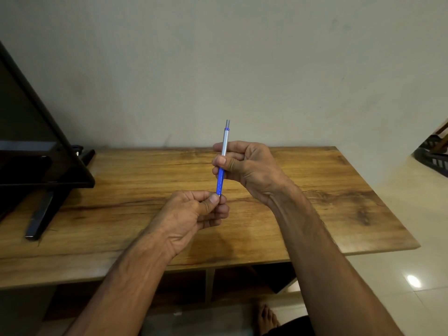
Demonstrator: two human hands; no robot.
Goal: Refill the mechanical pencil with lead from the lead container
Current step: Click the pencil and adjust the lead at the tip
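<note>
Over the surface, right hand (242, 163): fingers and thumb curled round the mechanical pencil (220, 180) at mid-barrel, holding it in the air.
Left hand (194, 212): just below the right, thumb and forefinger pinching the pencil's tip end; whether a lead sits between them is too small to tell.
Pencil axis: near upright, top leaning slightly right; silver push-button end up toward the wall, blue grip and tip down into the left hand.
Step in hand: probably work at the tip, feeding or checking a lead; the button end looks closed.
Next move: calls for a steady barrel and a fine, straight push, since thin lead would likely snap if bent.
Lead container: not in view.
Surface (327, 195): wooden, beneath both hands; the pencil is held clear of it.
Left edge: dark screen (36, 146) on its stand.
</note>
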